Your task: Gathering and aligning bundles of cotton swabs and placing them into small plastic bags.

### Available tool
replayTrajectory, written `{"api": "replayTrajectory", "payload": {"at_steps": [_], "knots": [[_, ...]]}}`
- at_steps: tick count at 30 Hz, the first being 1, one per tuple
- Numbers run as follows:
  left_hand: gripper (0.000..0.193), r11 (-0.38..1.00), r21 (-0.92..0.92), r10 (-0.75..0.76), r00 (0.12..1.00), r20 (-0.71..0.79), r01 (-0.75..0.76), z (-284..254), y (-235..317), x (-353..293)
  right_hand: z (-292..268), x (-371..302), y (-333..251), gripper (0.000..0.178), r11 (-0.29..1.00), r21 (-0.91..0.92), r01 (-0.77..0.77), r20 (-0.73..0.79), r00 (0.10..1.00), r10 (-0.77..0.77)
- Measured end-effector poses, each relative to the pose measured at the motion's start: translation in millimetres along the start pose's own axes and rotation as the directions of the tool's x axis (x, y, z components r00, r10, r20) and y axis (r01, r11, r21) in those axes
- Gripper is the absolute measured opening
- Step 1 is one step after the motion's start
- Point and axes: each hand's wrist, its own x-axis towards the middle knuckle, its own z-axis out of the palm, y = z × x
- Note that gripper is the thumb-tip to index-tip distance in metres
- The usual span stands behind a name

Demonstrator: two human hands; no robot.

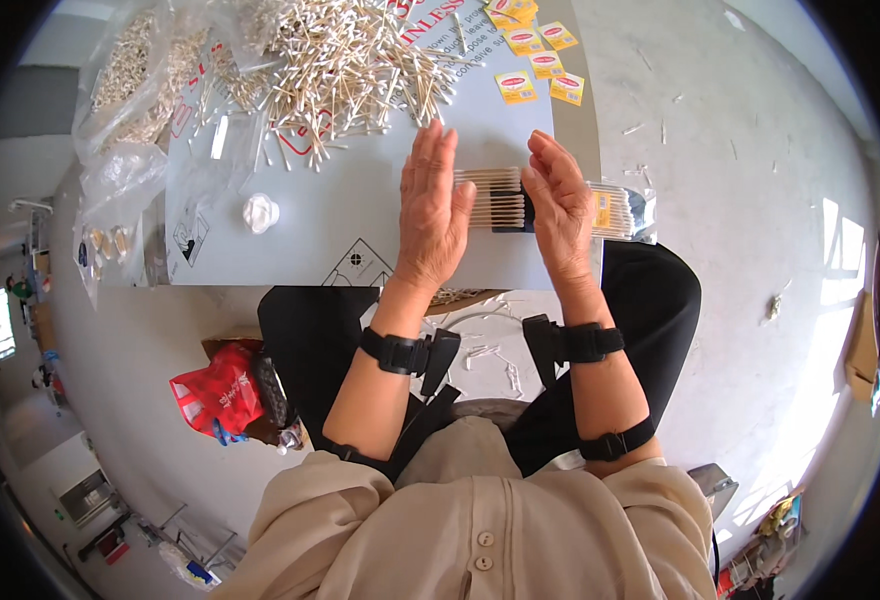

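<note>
A neat row of cotton swabs [492, 198] lies side by side near the table's front edge, over something dark. At its left end my left hand [430, 205] stands on edge, fingers stretched out and the palm facing the swabs. My right hand [562, 205] stands at the other end, its fingers extended and slightly bent, palm turned inward. Neither hand is wrapped round anything; whether the palms touch the swab tips cannot be made out. Just right of my right hand, partly hidden by it, lies a clear packet of swabs [622, 212] with a yellow label.
A large heap of loose swabs [350, 70] covers the back of the table [310, 240]. Several yellow cards [546, 65] lie at the back right. Clear bags of swabs [135, 85] sit at the left, near a small white object [259, 213]. A red bag [220, 390] is below.
</note>
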Motion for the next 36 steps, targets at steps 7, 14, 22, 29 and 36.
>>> {"api": "replayTrajectory", "payload": {"at_steps": [7,14,22,29,36], "knots": [[0.077,0.927,0.362,0.02,0.975,0.223,-0.102,0,15,-21,-36,12,-33,0.072,0.487,-0.703,0.519,0.573,0.818,-0.043],[0.077,0.916,0.385,0.005,0.96,0.279,-0.116,8,9,-22,-36,15,-22,0.066,0.445,-0.687,0.575,0.61,0.788,-0.077],[0.075,0.923,0.36,0.04,0.966,0.257,-0.134,6,13,-26,-38,7,-17,0.054,0.422,-0.688,0.59,0.602,0.789,-0.123],[0.075,0.929,0.353,0.02,0.967,0.254,-0.112,7,15,-30,-33,-6,-15,0.06,0.35,-0.75,0.561,0.549,0.823,-0.144],[0.077,0.931,0.355,-0.006,0.968,0.251,-0.086,7,16,-30,-33,-37,-21,0.05,0.266,-0.781,0.565,0.558,0.823,-0.111]]}}
